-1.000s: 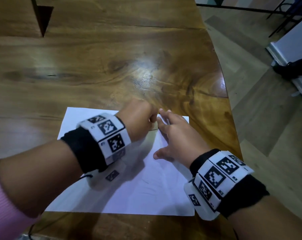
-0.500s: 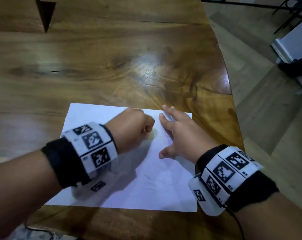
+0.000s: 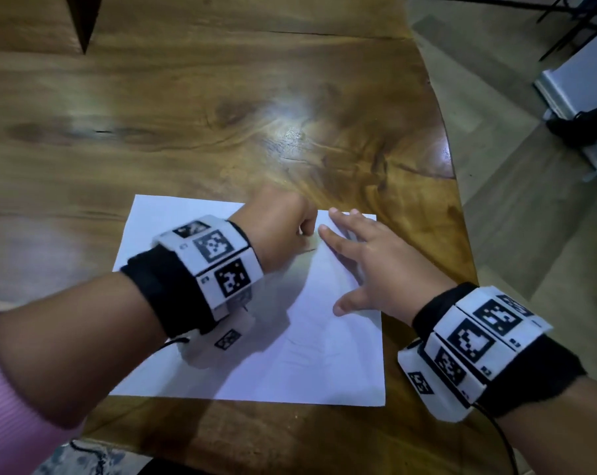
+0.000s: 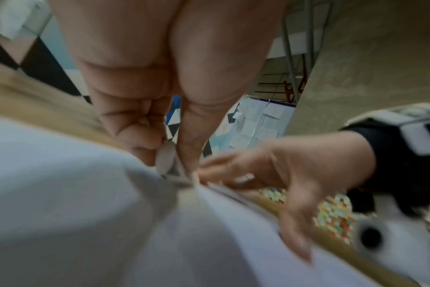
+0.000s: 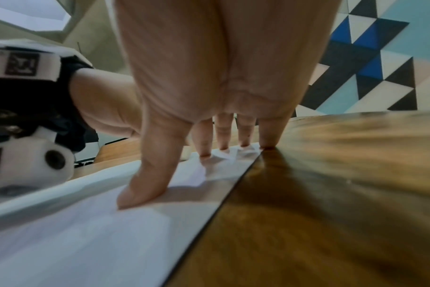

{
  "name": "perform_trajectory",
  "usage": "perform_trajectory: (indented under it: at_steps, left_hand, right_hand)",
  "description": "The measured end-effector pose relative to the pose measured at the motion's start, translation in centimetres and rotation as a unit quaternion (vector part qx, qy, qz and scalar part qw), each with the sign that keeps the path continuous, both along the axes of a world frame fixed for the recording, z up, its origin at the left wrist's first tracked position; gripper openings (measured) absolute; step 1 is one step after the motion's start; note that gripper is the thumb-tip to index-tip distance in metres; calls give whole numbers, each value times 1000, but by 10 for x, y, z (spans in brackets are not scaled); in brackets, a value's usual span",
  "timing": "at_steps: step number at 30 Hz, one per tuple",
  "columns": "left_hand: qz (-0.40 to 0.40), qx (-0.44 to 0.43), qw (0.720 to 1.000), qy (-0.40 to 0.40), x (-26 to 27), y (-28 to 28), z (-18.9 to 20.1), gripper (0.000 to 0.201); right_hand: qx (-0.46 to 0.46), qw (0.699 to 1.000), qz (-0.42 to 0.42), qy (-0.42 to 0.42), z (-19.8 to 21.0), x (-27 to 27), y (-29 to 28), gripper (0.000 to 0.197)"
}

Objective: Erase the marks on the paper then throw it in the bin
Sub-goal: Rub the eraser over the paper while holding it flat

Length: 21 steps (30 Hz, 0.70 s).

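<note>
Paper [image 3: 290,354] flat near table [image 3: 221,114] right edge. Right hand [image 3: 376,265] splayed flat, pinning far right corner. Left hand [image 3: 276,224] fisted, pinching eraser [image 4: 165,160] (small, pale) against far edge; bare wood beyond.

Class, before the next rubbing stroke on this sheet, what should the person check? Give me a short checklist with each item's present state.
1. Eraser pinched in the left hand: ok, its pale tip meets the paper.
2. Right hand holds the sheet down: ok, straight fingers and thumb press near its far right corner.
3. Sheet lies flat: not ok, it puckers beside the eraser in the left wrist view.
4. Marks remaining: ok to go on, faint lines show mid-sheet.
5. Sheet fully on the table: ok.
6. Bin within reach: cannot tell, none in view.
</note>
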<state>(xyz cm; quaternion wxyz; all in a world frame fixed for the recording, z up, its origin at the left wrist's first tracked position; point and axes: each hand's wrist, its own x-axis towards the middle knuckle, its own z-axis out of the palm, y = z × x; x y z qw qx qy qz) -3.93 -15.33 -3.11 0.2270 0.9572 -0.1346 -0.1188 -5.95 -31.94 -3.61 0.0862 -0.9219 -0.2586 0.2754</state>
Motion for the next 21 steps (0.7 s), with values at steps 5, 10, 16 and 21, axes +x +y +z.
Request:
perform_trajectory:
  at_steps: [5, 10, 16, 21]
  left_hand:
    - [-84, -44, 995, 9, -50, 19, -10, 20]
    - [-82, -44, 995, 31, -48, 21, -7, 13]
    - [-48, -34, 998, -1, -26, 7, -12, 7]
    - [-133, -49, 986, 89, -78, 22, -10, 9]
  right_hand:
    - [8, 1000, -6, 5, -4, -1, -2, 109]
    - [9, 1000, -9, 6, -4, -2, -1, 109]
    - [7, 1000, -11, 8, -2, -1, 0, 109]
    - [10, 1000, -13, 11, -3, -1, -1, 108]
